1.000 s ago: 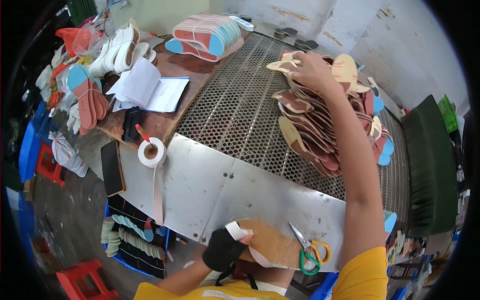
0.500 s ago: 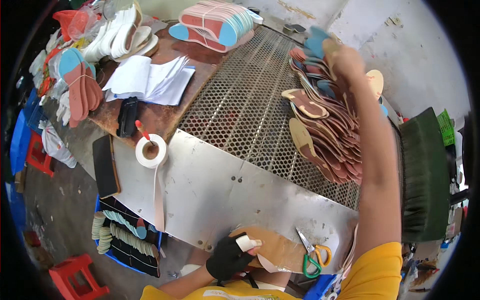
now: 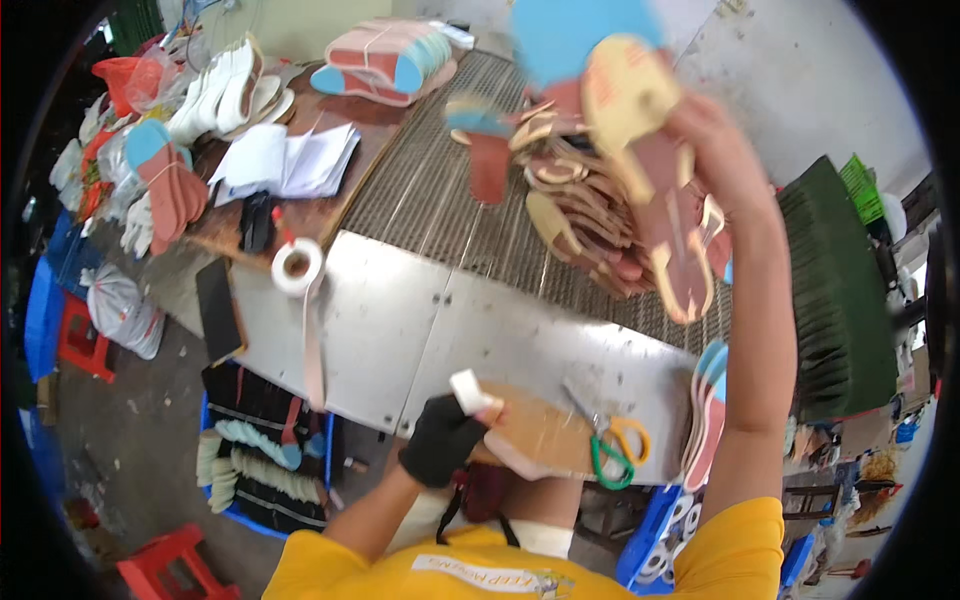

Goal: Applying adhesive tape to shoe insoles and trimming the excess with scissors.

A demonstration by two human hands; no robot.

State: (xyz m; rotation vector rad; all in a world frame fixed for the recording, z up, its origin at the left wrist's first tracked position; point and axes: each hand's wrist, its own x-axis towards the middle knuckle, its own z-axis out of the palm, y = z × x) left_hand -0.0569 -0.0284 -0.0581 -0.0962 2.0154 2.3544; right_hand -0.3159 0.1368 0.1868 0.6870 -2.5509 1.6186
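Note:
Over the pile of insoles, my right hand (image 3: pixel 708 150) is raised and closed on a couple of insoles (image 3: pixel 672 225), cream and reddish brown. A blurred blue end shows above them. My left hand (image 3: pixel 440 440), in a black fingerless glove, is curled at the near edge of the table beside a brown board (image 3: pixel 540 432). A small white piece (image 3: pixel 466 392) shows at its fingers; whether they hold it or are wrapped in it is unclear. Beneath my right hand spreads the insole pile (image 3: pixel 580 205), and a single blue-and-brown insole (image 3: pixel 488 165) lies left of it.
Scissors (image 3: pixel 612 445) with green and orange handles rest on the board. A tape roll (image 3: pixel 298 268) trails a strip over the metal edge (image 3: pixel 375 310). Papers (image 3: pixel 285 160) and bundled insoles (image 3: pixel 385 60) are at the far left. Blue-tipped insoles (image 3: pixel 705 415) stand by my right arm.
My right hand has come up and nearer from the pile with insoles in it. The pile's top has shifted, and one insole now lies apart on its left. The view has moved slightly.

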